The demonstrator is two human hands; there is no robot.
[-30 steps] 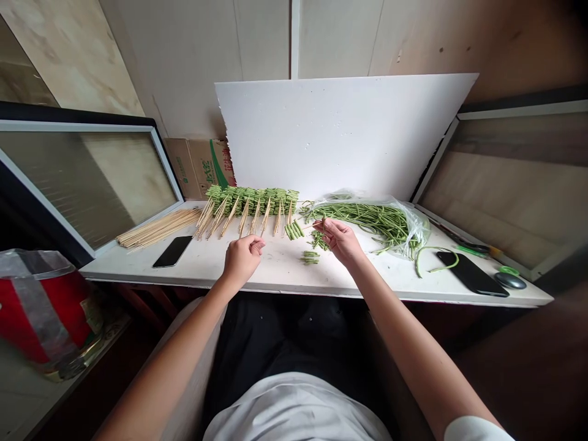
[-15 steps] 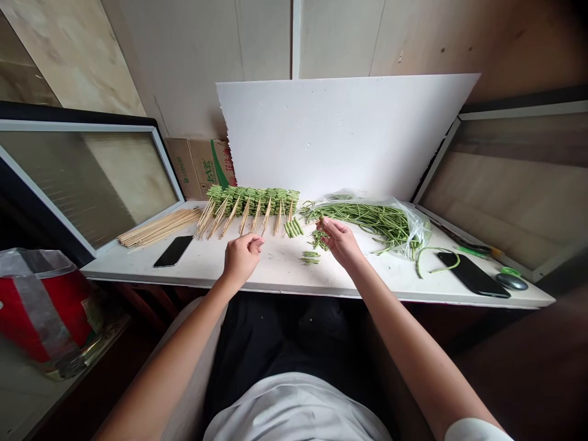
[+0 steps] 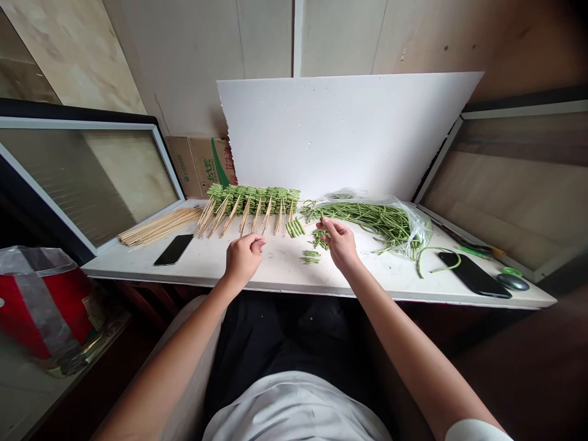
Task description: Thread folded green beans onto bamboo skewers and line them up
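My left hand [image 3: 244, 257] is closed in a pinch above the front of the table. It appears to grip the handle end of a thin bamboo skewer, whose stick hardly shows beside the fingers. Several short green bean pieces [image 3: 295, 228] sit side by side on this skewer, its tip pointing right. My right hand [image 3: 339, 240] pinches a small green bean piece [image 3: 321, 222] near that tip, mostly hidden by the fingertips. Below lie loose cut bean pieces [image 3: 320, 239], partly behind my right hand, and a small group of cut pieces [image 3: 311, 257] nearer the table edge.
Finished bean skewers [image 3: 255, 202] are stacked at the back, handles forward. Bare bamboo sticks [image 3: 158, 225] and a phone [image 3: 173, 250] lie left. Long beans [image 3: 381, 220] spill from a plastic bag at right, near another phone [image 3: 473, 274] and a mouse [image 3: 512, 282]. A white board [image 3: 349, 135] stands behind.
Both hands keep almost the same pose, the right one still pinching near the skewer tip. The whole view has shifted very slightly.
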